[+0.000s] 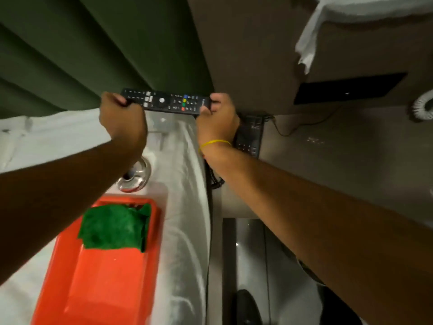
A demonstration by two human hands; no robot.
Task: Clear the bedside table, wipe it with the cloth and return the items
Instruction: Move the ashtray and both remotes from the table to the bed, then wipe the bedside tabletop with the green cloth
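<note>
The folded green cloth (116, 227) lies in the orange tray (98, 277) on the bed. Above it, the left hand (121, 118) and right hand (216, 116) pinch the remote (165, 101) by its ends; it looks light, stiff, smooth.

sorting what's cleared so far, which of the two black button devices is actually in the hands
The remote control, long and slim with coloured buttons, held at its ends by the left hand and right hand. The black phone lies untouched on the bedside table.
</note>
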